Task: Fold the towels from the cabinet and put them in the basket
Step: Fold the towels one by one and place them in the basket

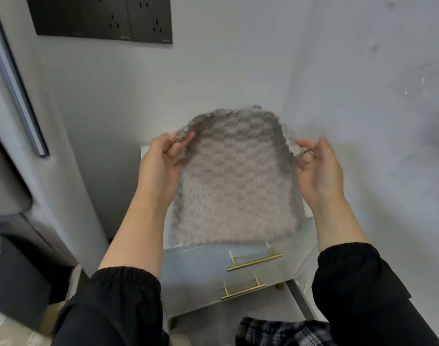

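Grip: left hand (161,161) pinches towel (235,186) corner | right hand (318,168) pinches opposite corner | above cabinet (201,270)

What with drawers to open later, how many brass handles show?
2: upper handle and lower handle, both on the cabinet front below the towel. Others may be hidden.

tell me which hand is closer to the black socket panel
Left. The left hand grips the towel below the socket panel; the right hand grips it farther to the right.
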Demonstrator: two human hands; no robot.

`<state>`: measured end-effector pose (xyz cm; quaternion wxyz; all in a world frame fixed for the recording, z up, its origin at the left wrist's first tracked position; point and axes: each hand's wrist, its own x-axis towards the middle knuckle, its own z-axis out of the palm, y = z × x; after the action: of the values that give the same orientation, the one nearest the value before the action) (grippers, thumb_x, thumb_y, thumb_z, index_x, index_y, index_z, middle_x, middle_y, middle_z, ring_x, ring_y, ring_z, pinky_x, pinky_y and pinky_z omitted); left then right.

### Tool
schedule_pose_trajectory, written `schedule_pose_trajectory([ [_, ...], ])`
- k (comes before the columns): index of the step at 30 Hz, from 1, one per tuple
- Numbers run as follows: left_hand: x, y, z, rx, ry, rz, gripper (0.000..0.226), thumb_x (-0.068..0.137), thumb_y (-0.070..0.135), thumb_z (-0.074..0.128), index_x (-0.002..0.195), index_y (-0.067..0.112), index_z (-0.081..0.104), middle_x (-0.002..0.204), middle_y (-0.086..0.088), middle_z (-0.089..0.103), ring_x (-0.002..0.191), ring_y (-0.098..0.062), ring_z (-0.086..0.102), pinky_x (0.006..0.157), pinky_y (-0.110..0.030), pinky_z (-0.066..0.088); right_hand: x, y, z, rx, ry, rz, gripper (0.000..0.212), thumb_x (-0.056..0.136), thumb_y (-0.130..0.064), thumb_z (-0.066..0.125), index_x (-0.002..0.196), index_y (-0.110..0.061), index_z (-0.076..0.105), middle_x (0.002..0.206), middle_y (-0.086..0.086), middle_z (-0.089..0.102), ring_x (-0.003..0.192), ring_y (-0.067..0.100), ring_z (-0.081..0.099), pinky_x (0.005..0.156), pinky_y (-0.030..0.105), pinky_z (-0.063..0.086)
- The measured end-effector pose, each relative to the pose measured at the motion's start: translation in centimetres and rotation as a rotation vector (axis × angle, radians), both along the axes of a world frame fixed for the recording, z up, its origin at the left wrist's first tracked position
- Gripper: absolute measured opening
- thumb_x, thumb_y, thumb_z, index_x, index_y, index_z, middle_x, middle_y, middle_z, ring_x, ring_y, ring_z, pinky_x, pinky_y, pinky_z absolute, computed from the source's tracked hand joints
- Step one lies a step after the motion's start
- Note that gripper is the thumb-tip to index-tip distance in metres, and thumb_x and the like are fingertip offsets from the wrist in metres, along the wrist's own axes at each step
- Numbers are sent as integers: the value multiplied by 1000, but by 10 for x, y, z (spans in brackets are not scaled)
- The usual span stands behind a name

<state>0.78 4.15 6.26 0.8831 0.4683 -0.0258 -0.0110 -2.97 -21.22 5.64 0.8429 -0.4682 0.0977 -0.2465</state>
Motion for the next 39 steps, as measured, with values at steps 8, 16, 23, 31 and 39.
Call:
schedule_pose_trajectory([
  [8, 12, 10, -39, 363, 373, 49, 13, 89, 16, 58, 81, 14, 68, 79, -4, 66, 83, -20, 67, 74, -32, 50, 2, -7, -21, -319, 467, -95, 17, 82, -2, 65, 70, -13, 65, 76, 0, 61, 74, 14, 57, 69, 30, 49],
  [16, 2, 20, -27, 646, 296, -107, 14, 89, 1, 60, 85, 10, 69, 81, -7, 67, 66, -18, 64, 59, -25, 57, -25, -12, -18, -510, 564, -49, 24, 85, 4, 54, 72, -13, 66, 86, 9, 62, 79, 22, 59, 63, 31, 54],
  [23, -13, 30, -22, 941, 218, -228, 18, 88, -2, 59, 84, 10, 71, 76, -5, 66, 64, -17, 65, 61, -24, 56, -37, -17, -18, -625, 678, -15, 27, 84, 8, 52, 69, -12, 64, 79, 8, 60, 68, 19, 55, 51, 26, 51],
  [31, -18, 32, -31, 1348, 174, -351, 19, 84, -2, 62, 74, 12, 71, 69, -4, 65, 61, -14, 59, 61, -25, 53, -50, -21, -30, -1031, 928, 149, 20, 80, 6, 62, 73, -12, 65, 73, 3, 60, 71, 17, 55, 60, 26, 46],
  [39, -21, 13, -28, 1779, -159, -90, 5, 81, 23, 65, 81, 22, 70, 110, -5, 60, 104, -25, 55, 88, -39, 52, -57, -26, -36, -1254, 995, 28, 16, 76, -7, 72, 74, -6, 56, 79, 20, 59, 75, 29, 59, 62, 28, 36],
])
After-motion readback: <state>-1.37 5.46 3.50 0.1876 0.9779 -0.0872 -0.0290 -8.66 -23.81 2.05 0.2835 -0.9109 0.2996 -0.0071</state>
